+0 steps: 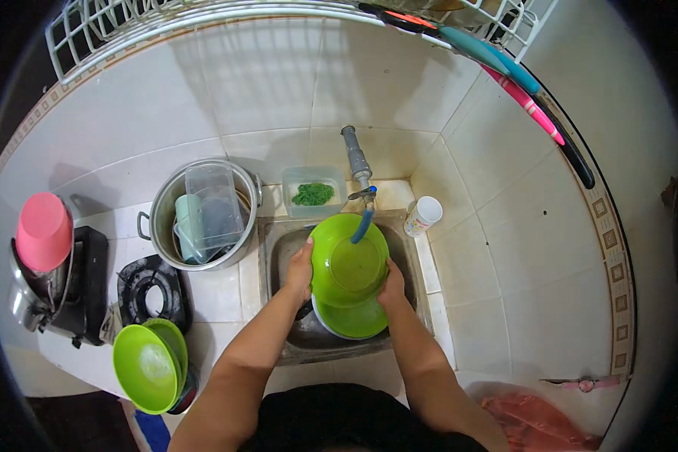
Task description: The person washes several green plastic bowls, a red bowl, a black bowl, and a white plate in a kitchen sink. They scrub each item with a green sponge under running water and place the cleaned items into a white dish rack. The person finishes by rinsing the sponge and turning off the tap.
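Both my hands grip a green plastic bowl (339,282) over the metal sink (305,353). My left hand (300,271) is at its left rim, and my right hand (392,282) is at its lower right rim. The blue hose end (363,227) of the tap (364,193) points down into the bowl. Whether water is running cannot be made out. Below it, partly covered, a second green bowl (353,322) lies in the sink. A dark handle shows beside that lower bowl, close to my left forearm.
Behind the sink stands a clear container with a green scouring pad (313,194). A white canister (424,216) is at the right corner. Left are a metal pot (164,237) of dishes, a black burner plate (147,265), green bowls (144,370) and a pink cup (44,231). A wire rack (203,20) hangs above.
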### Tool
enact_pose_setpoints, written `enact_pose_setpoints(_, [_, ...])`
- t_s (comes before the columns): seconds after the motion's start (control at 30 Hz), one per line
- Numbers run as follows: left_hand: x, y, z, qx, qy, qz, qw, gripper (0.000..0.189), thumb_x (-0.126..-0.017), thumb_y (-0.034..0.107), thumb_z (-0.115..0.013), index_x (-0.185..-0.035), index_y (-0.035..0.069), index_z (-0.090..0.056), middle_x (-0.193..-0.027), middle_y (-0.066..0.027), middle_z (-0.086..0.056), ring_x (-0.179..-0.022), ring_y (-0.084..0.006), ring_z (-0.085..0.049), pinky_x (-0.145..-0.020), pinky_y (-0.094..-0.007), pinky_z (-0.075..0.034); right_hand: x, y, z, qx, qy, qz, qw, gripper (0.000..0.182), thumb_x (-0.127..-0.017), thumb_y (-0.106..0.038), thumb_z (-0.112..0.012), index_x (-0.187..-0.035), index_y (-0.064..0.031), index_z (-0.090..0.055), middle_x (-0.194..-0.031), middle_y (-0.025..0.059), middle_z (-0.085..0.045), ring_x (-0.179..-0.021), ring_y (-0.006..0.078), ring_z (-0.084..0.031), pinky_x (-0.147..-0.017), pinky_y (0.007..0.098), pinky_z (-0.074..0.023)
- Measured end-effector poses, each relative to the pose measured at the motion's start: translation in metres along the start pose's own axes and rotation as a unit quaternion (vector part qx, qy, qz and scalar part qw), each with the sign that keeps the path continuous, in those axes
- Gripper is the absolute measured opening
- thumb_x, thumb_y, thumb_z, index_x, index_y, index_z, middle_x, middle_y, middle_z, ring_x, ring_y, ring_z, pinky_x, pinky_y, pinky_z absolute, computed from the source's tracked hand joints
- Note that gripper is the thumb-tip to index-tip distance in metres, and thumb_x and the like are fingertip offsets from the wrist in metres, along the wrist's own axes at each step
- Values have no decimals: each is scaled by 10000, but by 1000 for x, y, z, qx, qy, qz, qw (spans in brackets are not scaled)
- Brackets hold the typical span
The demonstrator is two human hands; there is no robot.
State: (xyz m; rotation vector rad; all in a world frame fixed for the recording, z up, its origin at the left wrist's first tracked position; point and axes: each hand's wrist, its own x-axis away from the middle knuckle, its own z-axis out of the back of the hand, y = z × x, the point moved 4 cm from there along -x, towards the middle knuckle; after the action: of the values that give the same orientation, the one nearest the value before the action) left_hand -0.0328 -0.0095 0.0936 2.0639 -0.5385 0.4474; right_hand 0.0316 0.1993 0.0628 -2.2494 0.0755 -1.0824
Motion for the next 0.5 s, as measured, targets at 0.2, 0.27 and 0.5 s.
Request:
enact_pose_setpoints(0.2, [16,14,3,87,126,-77,985,429,-988,421,-489,-994,10,-612,-929,-88,-663,-770,-183,-632,-697,-336,-539,-23,3,-42,366,71,320,871,471,-1003,-343,-436,-1336,-15,-491,-1377,199,-473,-1302,374,-409,-1074,459,-325])
enact_pose_setpoints(0.27, [8,11,15,90,118,-98,984,469,-990,441,-471,-1133,9,-584,-1055,-103,-648,-899,-202,-630,-779,-351,-525,-13,9,-56,447,68,479,752,499,-1006,-337,-421,-1382,-10,-433,-1447,214,-389,-1358,391,-331,-1110,465,-269])
enact_pose_setpoints(0.5, [10,6,22,83,140,-139,977,464,-990,444,-470,-1101,10,-593,-1014,-96,-662,-849,-196,-640,-751,-340,-529,2,26,-59,480,-70,482,730,505,-1012,-259,-375,-1451,-19,-306,-1504,224,-277,-1396,396,-244,-1133,496,-195])
